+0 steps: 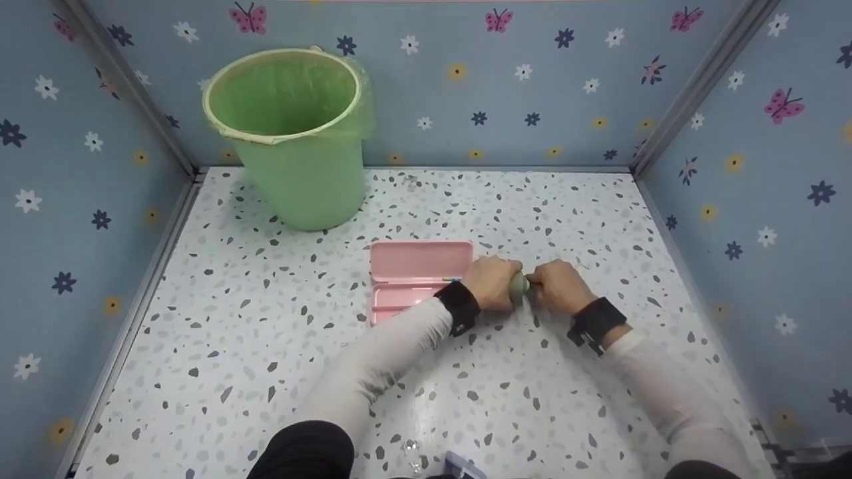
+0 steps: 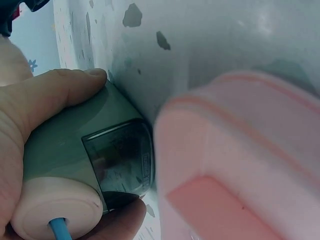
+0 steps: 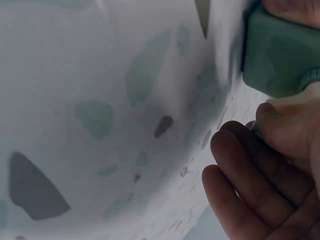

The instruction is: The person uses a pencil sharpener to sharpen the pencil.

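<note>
A green pencil sharpener [image 1: 518, 289] is gripped by my left hand [image 1: 491, 283], thumb over one side and fingers round the other. In the left wrist view it has a dark see-through shavings drawer [image 2: 122, 160] and a pale round face, with a blue pencil [image 2: 61, 230] in its hole. At the sharpener's right end, my right hand [image 1: 561, 286] pinches the crank handle with thumb and forefinger; the handle is mostly hidden behind them. Just left of the left hand lies an open pink pencil case [image 1: 421, 261], a small colourful item [image 1: 450, 279] near its hinge.
A green bin [image 1: 303, 176] with a clear liner stands at the back left of the speckled tabletop [image 1: 266, 372]. Flower-patterned panels [image 1: 466, 86] enclose the back and sides. A greyish-purple object [image 1: 464, 466] shows at the front edge.
</note>
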Action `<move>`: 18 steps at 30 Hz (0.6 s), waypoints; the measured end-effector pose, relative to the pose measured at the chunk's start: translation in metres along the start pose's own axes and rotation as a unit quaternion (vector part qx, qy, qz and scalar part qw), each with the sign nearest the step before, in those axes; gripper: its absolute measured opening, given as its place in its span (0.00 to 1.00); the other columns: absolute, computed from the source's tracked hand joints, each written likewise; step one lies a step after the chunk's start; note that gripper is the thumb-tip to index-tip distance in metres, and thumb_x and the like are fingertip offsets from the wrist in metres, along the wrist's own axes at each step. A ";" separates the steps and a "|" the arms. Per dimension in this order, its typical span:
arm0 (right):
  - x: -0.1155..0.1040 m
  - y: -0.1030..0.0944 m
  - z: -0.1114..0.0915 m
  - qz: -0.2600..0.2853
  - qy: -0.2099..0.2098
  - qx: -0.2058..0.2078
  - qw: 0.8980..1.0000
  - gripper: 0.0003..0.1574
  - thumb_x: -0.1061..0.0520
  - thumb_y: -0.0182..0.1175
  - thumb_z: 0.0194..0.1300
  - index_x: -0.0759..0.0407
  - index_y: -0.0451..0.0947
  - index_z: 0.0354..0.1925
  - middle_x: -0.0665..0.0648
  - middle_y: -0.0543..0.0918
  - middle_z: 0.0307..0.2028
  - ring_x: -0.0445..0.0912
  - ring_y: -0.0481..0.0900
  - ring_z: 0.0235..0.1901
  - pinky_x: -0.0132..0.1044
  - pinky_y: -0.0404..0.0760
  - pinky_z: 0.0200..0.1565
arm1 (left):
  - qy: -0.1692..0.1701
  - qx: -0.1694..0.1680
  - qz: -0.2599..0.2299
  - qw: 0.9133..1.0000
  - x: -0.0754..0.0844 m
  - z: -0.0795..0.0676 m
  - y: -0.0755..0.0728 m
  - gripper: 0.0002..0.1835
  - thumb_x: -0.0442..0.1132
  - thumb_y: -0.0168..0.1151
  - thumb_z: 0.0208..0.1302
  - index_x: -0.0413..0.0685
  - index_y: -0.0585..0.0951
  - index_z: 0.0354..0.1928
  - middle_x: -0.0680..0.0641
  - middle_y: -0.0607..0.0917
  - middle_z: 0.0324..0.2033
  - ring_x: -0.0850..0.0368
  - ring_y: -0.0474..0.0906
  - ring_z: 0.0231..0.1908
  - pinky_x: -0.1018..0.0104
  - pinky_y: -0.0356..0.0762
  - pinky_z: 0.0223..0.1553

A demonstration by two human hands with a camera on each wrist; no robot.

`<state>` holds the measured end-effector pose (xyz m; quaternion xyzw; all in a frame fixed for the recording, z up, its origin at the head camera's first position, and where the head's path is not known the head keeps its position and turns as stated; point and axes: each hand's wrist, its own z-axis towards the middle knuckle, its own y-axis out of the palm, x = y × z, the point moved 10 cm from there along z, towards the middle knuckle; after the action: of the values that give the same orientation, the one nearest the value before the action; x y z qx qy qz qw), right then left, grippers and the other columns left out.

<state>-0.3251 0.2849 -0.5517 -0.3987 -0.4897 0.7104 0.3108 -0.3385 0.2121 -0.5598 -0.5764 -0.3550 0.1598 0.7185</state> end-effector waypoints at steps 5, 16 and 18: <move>0.002 0.006 -0.004 -0.009 0.027 -0.018 0.999 0.11 0.67 0.59 0.42 0.52 0.77 0.14 0.43 0.69 0.12 0.42 0.65 0.13 0.36 0.65 0.16 | 0.002 0.008 -0.001 1.000 -0.001 0.001 -0.001 0.21 0.48 0.68 0.29 0.59 0.71 0.29 0.57 0.73 0.19 0.58 0.70 0.20 0.63 0.67 0.19; -0.007 0.012 -0.010 -0.020 0.030 -0.042 0.998 0.09 0.67 0.60 0.45 0.54 0.77 0.17 0.43 0.70 0.13 0.41 0.66 0.14 0.36 0.65 0.17 | -0.022 0.012 0.005 1.000 -0.002 -0.001 -0.003 0.21 0.47 0.68 0.27 0.59 0.70 0.28 0.56 0.73 0.19 0.56 0.70 0.20 0.62 0.66 0.18; -0.009 0.012 -0.012 -0.027 0.027 -0.042 0.998 0.08 0.66 0.61 0.45 0.54 0.77 0.17 0.43 0.69 0.13 0.41 0.66 0.13 0.36 0.65 0.17 | -0.026 0.012 0.006 1.000 -0.002 -0.001 -0.003 0.21 0.47 0.68 0.27 0.59 0.70 0.28 0.56 0.73 0.19 0.56 0.70 0.20 0.62 0.66 0.18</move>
<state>-0.3109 0.2785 -0.5627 -0.4170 -0.5209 0.6699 0.3256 -0.3395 0.2094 -0.5573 -0.5655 -0.3680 0.1829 0.7151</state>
